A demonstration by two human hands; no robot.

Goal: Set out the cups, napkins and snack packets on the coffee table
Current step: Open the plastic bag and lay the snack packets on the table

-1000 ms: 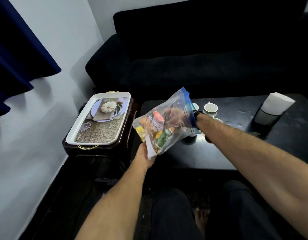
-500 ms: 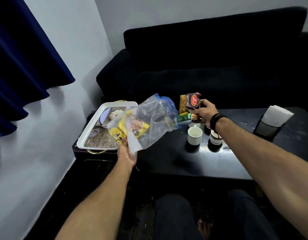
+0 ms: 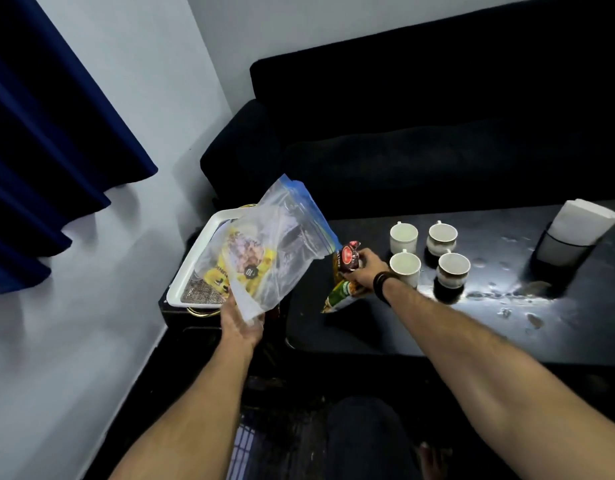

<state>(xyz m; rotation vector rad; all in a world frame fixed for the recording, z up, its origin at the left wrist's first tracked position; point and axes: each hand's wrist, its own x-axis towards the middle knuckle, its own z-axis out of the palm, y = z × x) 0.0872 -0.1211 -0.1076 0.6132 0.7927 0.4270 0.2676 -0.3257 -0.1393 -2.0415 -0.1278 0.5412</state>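
Observation:
My left hand (image 3: 242,322) grips the bottom corner of a clear zip bag (image 3: 285,244) with a blue seal, held up over the gap beside the table; a yellow snack packet (image 3: 237,266) is still inside it. My right hand (image 3: 365,271) holds a dark red packet (image 3: 347,259) and a green packet (image 3: 340,296), low over the left end of the black coffee table (image 3: 385,327). Several white cups (image 3: 404,266) stand in a cluster just right of that hand. A stack of white napkins (image 3: 583,220) sits in a dark holder at the table's far right.
A white tray (image 3: 209,233) rests on a small dark side table left of the coffee table, partly behind the bag. A black sofa (image 3: 437,133) runs behind the table. A blue curtain (image 3: 39,150) hangs at the left wall. My knees are below.
My right hand pulled the red and green packets out of the bag and has lowered them to the table's left end. The bag swung left with the left hand.

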